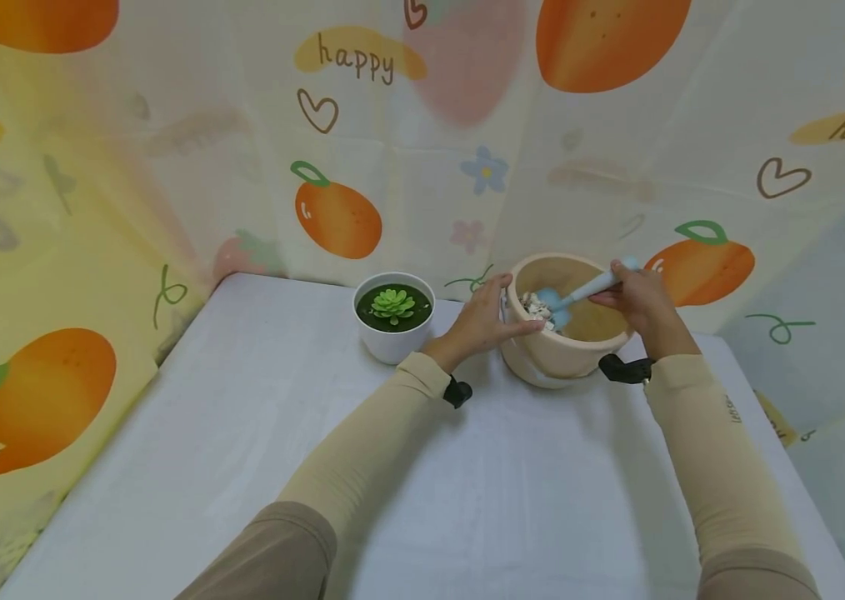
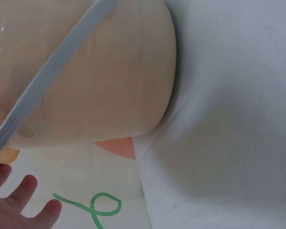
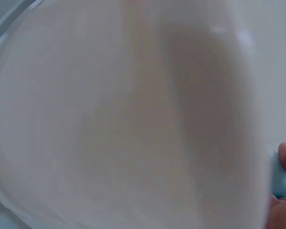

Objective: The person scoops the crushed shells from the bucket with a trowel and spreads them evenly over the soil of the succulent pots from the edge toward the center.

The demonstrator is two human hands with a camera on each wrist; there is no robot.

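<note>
The beige bucket [image 1: 559,358] is apparently being steadied on the table [image 1: 542,508] by the spread left hand [image 1: 471,327], against tipping. A blue scoop [image 1: 589,287] is being pinched by the right hand [image 1: 643,302] (slanted, its head reaching inside).

Left fingers [image 2: 25,189] spread, right fingers [image 1: 623,272] curled

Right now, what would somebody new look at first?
Probably the orange fruits printed on the backdrop behind the table. Then the light-blue scoop, gripped by the right hand, its head inside the beige bucket. The green plant in its white pot stands out, left of the bucket.
</note>
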